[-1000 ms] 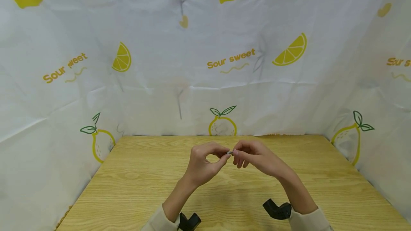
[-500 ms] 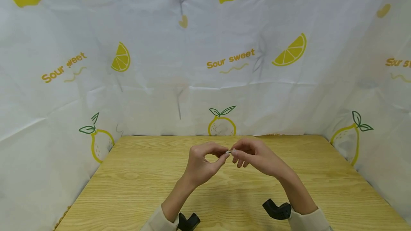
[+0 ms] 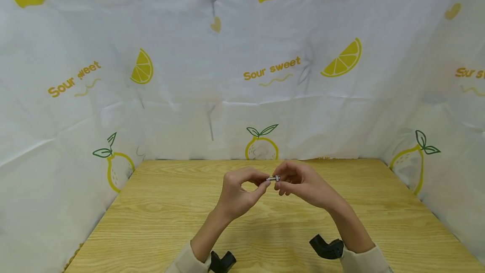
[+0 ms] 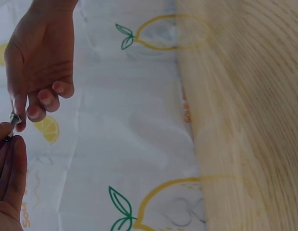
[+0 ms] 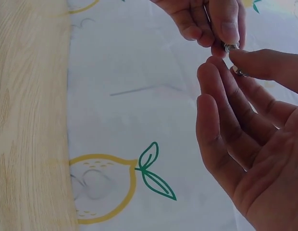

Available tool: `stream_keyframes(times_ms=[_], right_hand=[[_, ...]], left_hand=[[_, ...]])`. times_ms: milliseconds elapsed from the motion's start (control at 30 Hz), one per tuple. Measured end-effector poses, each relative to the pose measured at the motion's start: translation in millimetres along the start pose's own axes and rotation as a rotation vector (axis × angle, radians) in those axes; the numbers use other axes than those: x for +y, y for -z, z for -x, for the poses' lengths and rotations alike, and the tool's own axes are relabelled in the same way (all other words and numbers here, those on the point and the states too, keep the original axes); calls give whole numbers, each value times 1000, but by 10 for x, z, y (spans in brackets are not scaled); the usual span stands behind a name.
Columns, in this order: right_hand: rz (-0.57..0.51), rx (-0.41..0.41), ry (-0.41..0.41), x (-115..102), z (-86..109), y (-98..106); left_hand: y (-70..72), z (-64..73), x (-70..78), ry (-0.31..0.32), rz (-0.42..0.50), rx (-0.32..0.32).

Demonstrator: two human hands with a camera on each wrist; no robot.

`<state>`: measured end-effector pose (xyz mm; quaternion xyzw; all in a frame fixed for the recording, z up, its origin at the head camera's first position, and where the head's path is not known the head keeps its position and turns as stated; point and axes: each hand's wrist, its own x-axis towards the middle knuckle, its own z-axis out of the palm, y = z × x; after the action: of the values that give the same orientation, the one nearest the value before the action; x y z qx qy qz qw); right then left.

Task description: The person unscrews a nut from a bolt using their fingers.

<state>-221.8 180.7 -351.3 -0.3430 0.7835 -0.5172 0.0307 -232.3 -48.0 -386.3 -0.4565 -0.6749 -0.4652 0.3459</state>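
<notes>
A small silvery bolt [image 3: 270,179] is held roughly level above the table, between both hands. My left hand [image 3: 239,194] pinches its left end with thumb and forefinger. At the right end sits what looks like a nut [image 3: 277,178], and the thumb and forefinger of my right hand [image 3: 306,186] are around it. In the right wrist view, shiny metal [image 5: 239,71] shows between the right thumb and forefinger, its outline partly covered. The other right fingers [image 5: 209,120] are loosely bent. In the left wrist view, fingertips hide most of the bolt [image 4: 13,121].
Below the hands lies a wood-grain table [image 3: 170,214]. A white sheet [image 3: 182,108] printed with lemons hangs behind it and along both sides. Black camera mounts [image 3: 326,247] sit at both wrists, next to pale sleeves [image 3: 365,260].
The right thumb and forefinger have parted slightly and shifted, so more of the bolt and the nut shows. The left hand stays in nearly the same place.
</notes>
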Motion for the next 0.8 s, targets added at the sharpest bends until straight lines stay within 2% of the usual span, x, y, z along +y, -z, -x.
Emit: stream_keyframes(times_ms=[100,333,467,600,800], right_hand=[[20,4,-8,12,-4,-9],[28,-43,14,44,-20,-8],[2,-22,12,25,-5,2],[21,3,1,1,1,-2],[31,-24,17,4,-15,12]], left_hand=[[-1,1,5,3,5,-2],[-6,-5,16,-8,-1,2],[-7,-12,8,-8,7,2],[-6,-10,0,-10,10,-3],[-9,-10,7,-14,6,-6]])
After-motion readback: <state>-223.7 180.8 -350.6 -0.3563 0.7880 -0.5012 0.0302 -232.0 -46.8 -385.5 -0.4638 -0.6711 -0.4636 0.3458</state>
